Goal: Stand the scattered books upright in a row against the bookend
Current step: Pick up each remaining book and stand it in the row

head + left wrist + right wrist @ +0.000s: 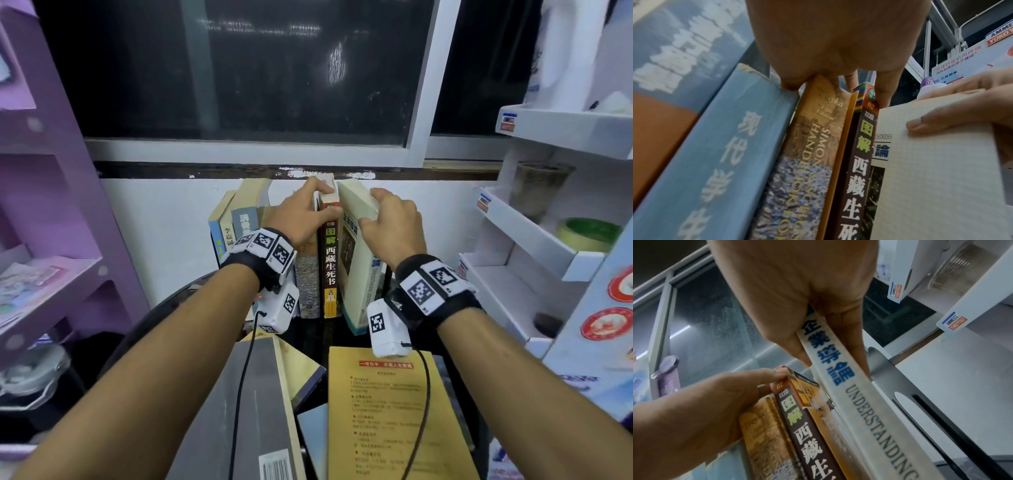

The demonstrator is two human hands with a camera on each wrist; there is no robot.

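**Books going upright**

While my left hand grips the top of the dark-spined book in the row, my right hand clasps the white book just beside it — tilted, top leaning away — bookend right of my fingers.

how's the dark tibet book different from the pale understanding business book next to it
The dark book has a brown-black spine with white and green characters; the pale book is cream with blue characters and English lettering. The dark one stands upright and shorter; the pale one is taller and tilts. The left hand holds the dark book's top; the right hand grips the pale one's. Both stand in the row, spines out.
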